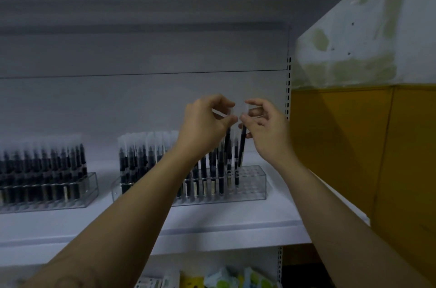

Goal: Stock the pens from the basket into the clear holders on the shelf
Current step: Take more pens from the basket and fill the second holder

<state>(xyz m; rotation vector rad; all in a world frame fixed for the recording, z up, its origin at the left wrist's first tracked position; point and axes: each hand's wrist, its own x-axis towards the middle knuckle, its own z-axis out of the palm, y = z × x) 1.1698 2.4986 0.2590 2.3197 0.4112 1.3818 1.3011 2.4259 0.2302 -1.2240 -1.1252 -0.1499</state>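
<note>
Two clear holders stand on the white shelf (236, 224). The middle holder (254, 184) is packed with dark pens with frosted caps on its left, and its right end shows bare holes. My left hand (207, 122) pinches the capped top of a dark pen (227, 143) above this holder. Just to its right, my right hand (262, 122) pinches another dark pen (241, 148), which hangs tilted with its lower end over the bare holes. The left holder (92, 184) is full of pens. The basket is out of view.
A yellow and white wall (354, 122) closes the shelf on the right, past a slotted upright (288, 89). Below the shelf lie colourful packaged goods (224, 280). The shelf's back panel is plain white.
</note>
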